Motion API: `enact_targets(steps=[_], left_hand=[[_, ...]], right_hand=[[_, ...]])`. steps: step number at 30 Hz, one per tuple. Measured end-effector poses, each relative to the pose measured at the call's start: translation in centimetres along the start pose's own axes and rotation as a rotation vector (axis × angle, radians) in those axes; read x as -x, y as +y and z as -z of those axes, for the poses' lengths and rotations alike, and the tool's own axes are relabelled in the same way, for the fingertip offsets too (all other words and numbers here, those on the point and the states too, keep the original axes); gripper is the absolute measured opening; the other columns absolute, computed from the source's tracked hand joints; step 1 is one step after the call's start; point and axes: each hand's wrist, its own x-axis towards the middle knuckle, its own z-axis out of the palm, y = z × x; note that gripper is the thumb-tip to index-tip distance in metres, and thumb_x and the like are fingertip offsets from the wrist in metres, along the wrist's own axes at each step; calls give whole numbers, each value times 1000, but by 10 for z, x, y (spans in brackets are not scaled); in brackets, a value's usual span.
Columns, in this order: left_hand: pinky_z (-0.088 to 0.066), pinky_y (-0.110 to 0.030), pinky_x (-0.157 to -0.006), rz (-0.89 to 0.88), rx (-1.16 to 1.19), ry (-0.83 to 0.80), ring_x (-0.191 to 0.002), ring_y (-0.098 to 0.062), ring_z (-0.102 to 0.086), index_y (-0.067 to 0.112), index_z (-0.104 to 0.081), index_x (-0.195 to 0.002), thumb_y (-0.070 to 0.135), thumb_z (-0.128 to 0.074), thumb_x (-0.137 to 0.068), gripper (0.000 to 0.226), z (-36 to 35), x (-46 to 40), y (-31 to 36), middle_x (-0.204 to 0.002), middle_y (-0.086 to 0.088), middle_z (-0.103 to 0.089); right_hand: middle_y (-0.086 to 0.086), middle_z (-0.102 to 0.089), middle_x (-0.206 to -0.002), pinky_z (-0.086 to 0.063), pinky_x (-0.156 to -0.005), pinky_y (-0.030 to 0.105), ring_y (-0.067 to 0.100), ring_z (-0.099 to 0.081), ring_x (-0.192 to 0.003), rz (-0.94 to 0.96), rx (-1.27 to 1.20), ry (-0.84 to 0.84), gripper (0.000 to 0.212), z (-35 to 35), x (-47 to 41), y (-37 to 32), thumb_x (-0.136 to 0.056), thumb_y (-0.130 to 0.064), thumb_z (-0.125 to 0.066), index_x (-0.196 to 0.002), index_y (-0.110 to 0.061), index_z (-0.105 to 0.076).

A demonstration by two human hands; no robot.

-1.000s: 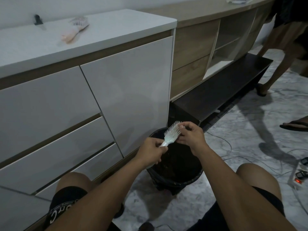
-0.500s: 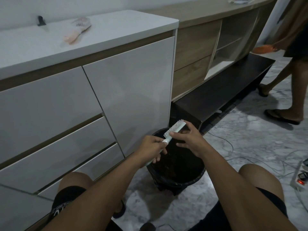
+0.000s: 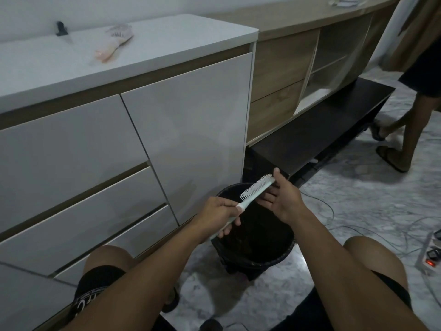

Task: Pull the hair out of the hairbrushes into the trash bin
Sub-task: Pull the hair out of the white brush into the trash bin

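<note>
Presently, item by item, from your fingers outward. Your left hand (image 3: 216, 215) is curled tight round the handle of the pale green hairbrush (image 3: 254, 192), thumb along the top; the handle's lower end is hidden inside the fist. Your right hand (image 3: 282, 198) is spread, fingers loose, palm turned toward the brush; its thumb touches the far tip of the brush head, and the fingertips lie behind the head, partly covered by it. Whether that hand pinches any hair cannot be told. The bristles point up and to the left; hair among them is too fine to make out.

Directly below both hands: the black trash bin (image 3: 274, 256), on the marble floor against the white cabinet (image 3: 191, 120). Its inside is dark, with brownish matter on the bottom, indistinct.

On the cabinet top: a second hairbrush (image 3: 114, 43), pinkish, blurred, lying flat and well apart from you.

At the right edge: a power strip (image 3: 429, 258) with a red light, cut off by the frame, and another person's legs (image 3: 415, 111), upper body out of view.
</note>
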Motion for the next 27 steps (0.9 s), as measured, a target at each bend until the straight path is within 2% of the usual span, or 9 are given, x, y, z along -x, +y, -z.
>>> enact_targets(steps=[2, 4, 7, 10, 13, 15, 18, 24, 27], left_hand=[[-34, -24, -33, 0, -12, -1, -36, -11, -44, 0, -61, -125, 11, -55, -95, 33, 0, -2, 0, -68, -9, -64], [-34, -26, -34, -3, -51, 17, -35, -12, -43, 1, -63, -123, 12, -56, -94, 32, -1, -4, -1, -67, -8, -64], [-34, -26, -36, 5, -132, 44, -35, -12, -43, 5, -64, -121, 15, -57, -94, 30, -2, -6, -3, -68, -6, -66], [-35, -25, -37, 8, -161, 66, -37, -13, -44, 6, -66, -118, 16, -58, -94, 27, -4, -5, -3, -70, -6, -66], [-34, -23, -35, 9, -160, 115, -35, -11, -44, 3, -67, -114, 15, -59, -93, 26, -7, -6, -1, -70, -7, -67], [-34, -23, -35, 11, -146, 152, -34, -11, -44, -1, -67, -111, 15, -59, -92, 26, -8, -7, 2, -70, -7, -68], [-36, -23, -36, 25, -162, 187, -35, -11, -45, -3, -68, -104, 10, -60, -88, 22, -8, -6, 9, -70, -8, -70], [-36, -23, -39, 38, -250, 240, -33, -14, -45, -1, -71, -87, 3, -64, -77, 13, -6, -2, 13, -47, -6, -56], [-40, -23, -40, 22, -307, 261, -34, -16, -49, 2, -71, -83, 5, -68, -74, 9, -3, -4, 10, -45, -7, -55]], right_hand=[[20, -65, -112, -54, -77, 46, 35, -64, -101, -50, -22, -64, 39, -1, 1, 1, -95, -40, -55, -113, -6, -59], [20, -66, -112, -54, -72, 43, 33, -65, -98, -38, 20, -61, 41, -1, 0, 1, -98, -37, -51, -118, -3, -59], [18, -67, -109, -58, -72, 41, 28, -68, -92, 60, 209, 29, 36, 1, -3, 3, -100, -32, -48, -115, -3, -63], [18, -69, -108, -61, -72, 39, 26, -71, -90, 168, 305, 121, 32, 1, -6, 9, -99, -31, -53, -111, -5, -66], [16, -68, -109, -61, -75, 42, 28, -72, -92, 205, 309, 91, 30, -2, -3, 11, -97, -35, -54, -112, -11, -64], [13, -67, -115, -61, -75, 42, 27, -71, -96, 184, 354, -38, 42, -4, -1, 12, -92, -37, -62, -127, -15, -54], [10, -63, -124, -61, -76, 42, 25, -69, -101, 157, 461, -154, 79, -4, -5, 18, -78, -25, -80, -141, -23, -34], [2, -49, -137, -59, -82, 42, 24, -58, -117, 199, 641, -194, 105, 0, -12, 24, -66, -35, -87, -149, -27, -24], [-6, -47, -128, -58, -78, 38, 25, -56, -119, 219, 724, -212, 100, -1, -12, 29, -66, -42, -85, -145, -32, -25]])
